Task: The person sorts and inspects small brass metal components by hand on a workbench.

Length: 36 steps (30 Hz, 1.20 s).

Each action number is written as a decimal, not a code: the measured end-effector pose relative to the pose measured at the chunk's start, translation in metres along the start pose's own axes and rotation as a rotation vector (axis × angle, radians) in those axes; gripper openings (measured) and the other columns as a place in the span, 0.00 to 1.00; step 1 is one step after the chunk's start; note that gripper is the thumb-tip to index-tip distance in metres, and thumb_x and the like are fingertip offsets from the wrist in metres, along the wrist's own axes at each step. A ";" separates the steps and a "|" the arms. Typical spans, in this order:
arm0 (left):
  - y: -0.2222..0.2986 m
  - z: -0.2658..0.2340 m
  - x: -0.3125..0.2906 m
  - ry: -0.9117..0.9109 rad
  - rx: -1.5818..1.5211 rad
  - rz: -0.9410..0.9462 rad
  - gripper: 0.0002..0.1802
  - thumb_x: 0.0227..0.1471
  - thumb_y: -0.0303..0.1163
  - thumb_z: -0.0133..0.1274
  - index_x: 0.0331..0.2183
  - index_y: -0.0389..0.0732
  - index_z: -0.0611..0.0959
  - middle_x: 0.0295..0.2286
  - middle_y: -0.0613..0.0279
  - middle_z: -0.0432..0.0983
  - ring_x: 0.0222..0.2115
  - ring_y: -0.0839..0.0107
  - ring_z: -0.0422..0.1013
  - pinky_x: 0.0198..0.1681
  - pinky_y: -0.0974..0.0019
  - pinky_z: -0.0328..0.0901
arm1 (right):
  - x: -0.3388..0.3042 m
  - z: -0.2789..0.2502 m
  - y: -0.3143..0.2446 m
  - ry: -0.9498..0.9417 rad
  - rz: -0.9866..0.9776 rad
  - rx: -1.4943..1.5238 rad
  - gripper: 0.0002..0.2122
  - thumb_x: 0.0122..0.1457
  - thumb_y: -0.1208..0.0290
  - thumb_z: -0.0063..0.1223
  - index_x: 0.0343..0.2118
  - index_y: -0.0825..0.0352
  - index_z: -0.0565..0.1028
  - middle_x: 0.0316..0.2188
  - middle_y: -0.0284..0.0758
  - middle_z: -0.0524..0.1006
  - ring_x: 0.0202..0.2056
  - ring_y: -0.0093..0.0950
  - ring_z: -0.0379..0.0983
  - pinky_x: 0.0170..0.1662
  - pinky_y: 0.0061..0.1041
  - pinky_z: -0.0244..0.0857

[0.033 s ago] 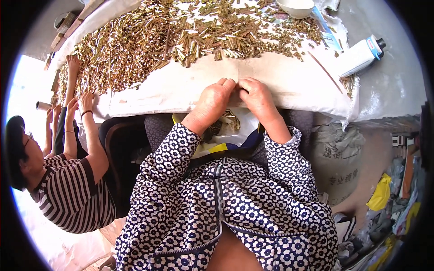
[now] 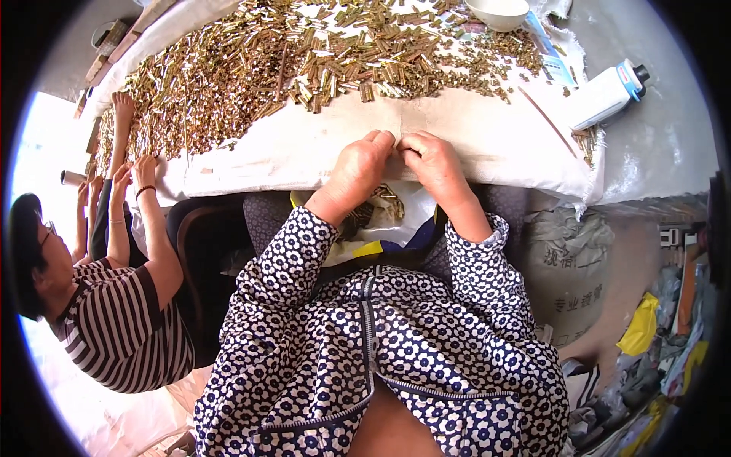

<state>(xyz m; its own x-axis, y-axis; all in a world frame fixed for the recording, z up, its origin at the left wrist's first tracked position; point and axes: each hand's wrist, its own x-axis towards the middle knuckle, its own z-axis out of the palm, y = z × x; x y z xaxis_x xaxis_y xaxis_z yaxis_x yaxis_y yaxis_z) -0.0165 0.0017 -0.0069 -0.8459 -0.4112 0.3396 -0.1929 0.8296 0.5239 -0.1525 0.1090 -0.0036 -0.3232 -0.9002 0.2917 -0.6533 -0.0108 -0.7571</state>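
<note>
Just over the near edge of the cloth-covered table [image 2: 487, 145], my left hand [image 2: 359, 166] and my right hand [image 2: 434, 161] come close together, fingertips almost meeting. Both are closed, with fingers curled and thumbs pressed in. Whatever lies in either pinch is too small or too hidden to make out. Beyond them spreads a heap of small brass-coloured metal pieces [image 2: 365, 65], some long and slim, others short. Below my hands, on my lap, a white, yellow and blue plastic bag [image 2: 415, 217] holds more gold-coloured pieces [image 2: 390, 199].
A white bowl [image 2: 499, 14] stands at the back right. A white bottle with a dark cap [image 2: 609, 95] lies at the right, near a thin stick [image 2: 547, 120]. At left, a person in stripes [image 2: 126, 327] reaches to the heap. A full sack [image 2: 567, 266] stands right of my legs.
</note>
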 end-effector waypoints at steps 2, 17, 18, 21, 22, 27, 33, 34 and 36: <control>-0.007 0.001 -0.001 0.026 -0.153 -0.084 0.04 0.51 0.24 0.49 0.33 0.38 0.74 0.24 0.52 0.74 0.22 0.58 0.72 0.26 0.62 0.67 | -0.004 -0.006 -0.004 0.030 -0.009 0.053 0.03 0.49 0.80 0.51 0.28 0.70 0.74 0.26 0.40 0.74 0.29 0.33 0.72 0.33 0.27 0.65; -0.009 -0.026 -0.025 -0.013 -1.202 -0.513 0.07 0.59 0.32 0.45 0.33 0.38 0.73 0.22 0.65 0.72 0.21 0.78 0.70 0.21 0.77 0.64 | -0.114 -0.122 -0.007 -0.024 0.546 0.600 0.09 0.59 0.72 0.47 0.36 0.70 0.78 0.25 0.33 0.77 0.23 0.18 0.70 0.28 0.16 0.63; -0.009 -0.030 -0.028 -0.033 -1.170 -0.530 0.07 0.59 0.32 0.46 0.33 0.39 0.73 0.22 0.65 0.72 0.21 0.79 0.70 0.21 0.77 0.64 | -0.133 -0.131 0.015 0.066 0.558 0.703 0.10 0.59 0.72 0.47 0.36 0.71 0.77 0.25 0.34 0.77 0.25 0.18 0.71 0.30 0.16 0.63; -0.005 -0.039 -0.036 -0.118 -0.959 -0.532 0.05 0.58 0.30 0.47 0.32 0.38 0.74 0.22 0.65 0.73 0.20 0.80 0.69 0.20 0.79 0.63 | -0.200 -0.144 0.093 0.324 0.656 -0.187 0.16 0.54 0.70 0.54 0.45 0.69 0.72 0.35 0.40 0.77 0.34 0.32 0.73 0.38 0.29 0.66; -0.014 -0.035 -0.046 -0.094 -0.943 -0.468 0.05 0.58 0.29 0.47 0.31 0.38 0.74 0.21 0.66 0.73 0.19 0.81 0.68 0.19 0.79 0.62 | -0.209 -0.143 0.087 0.207 0.757 -0.618 0.20 0.51 0.68 0.58 0.47 0.68 0.70 0.40 0.43 0.75 0.39 0.37 0.71 0.43 0.34 0.65; -0.018 -0.029 -0.060 -0.201 -0.869 -0.531 0.05 0.59 0.28 0.46 0.31 0.38 0.75 0.21 0.68 0.72 0.19 0.84 0.66 0.19 0.81 0.60 | -0.276 -0.137 0.102 0.351 0.953 -0.650 0.29 0.43 0.65 0.64 0.50 0.66 0.67 0.47 0.43 0.71 0.49 0.41 0.66 0.51 0.35 0.61; -0.028 -0.028 -0.065 -0.253 -0.737 -0.481 0.03 0.57 0.25 0.47 0.32 0.38 0.76 0.23 0.70 0.73 0.22 0.83 0.68 0.21 0.80 0.62 | -0.271 -0.149 0.100 0.449 0.919 -0.053 0.25 0.47 0.80 0.57 0.51 0.64 0.67 0.47 0.40 0.72 0.49 0.32 0.68 0.48 0.27 0.63; -0.024 -0.033 -0.063 -0.324 -0.640 -0.497 0.04 0.56 0.24 0.48 0.30 0.39 0.77 0.25 0.70 0.73 0.23 0.84 0.68 0.22 0.80 0.63 | -0.265 -0.147 0.097 0.444 0.900 -0.047 0.25 0.47 0.80 0.57 0.51 0.64 0.67 0.47 0.40 0.72 0.49 0.32 0.68 0.48 0.27 0.63; -0.018 -0.034 -0.067 -0.356 -0.409 -0.282 0.02 0.50 0.21 0.51 0.29 0.36 0.78 0.26 0.63 0.76 0.26 0.74 0.72 0.28 0.73 0.66 | -0.253 -0.137 0.085 0.520 0.681 -0.252 0.26 0.46 0.83 0.56 0.51 0.65 0.67 0.47 0.40 0.72 0.47 0.31 0.69 0.47 0.28 0.63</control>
<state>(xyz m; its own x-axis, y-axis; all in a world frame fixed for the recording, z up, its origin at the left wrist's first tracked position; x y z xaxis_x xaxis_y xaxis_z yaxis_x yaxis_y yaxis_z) 0.0602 0.0017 -0.0122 -0.9178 -0.3839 -0.1009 -0.2870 0.4661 0.8369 -0.2200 0.3948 -0.0619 -0.9256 -0.3649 0.1003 -0.3178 0.6055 -0.7297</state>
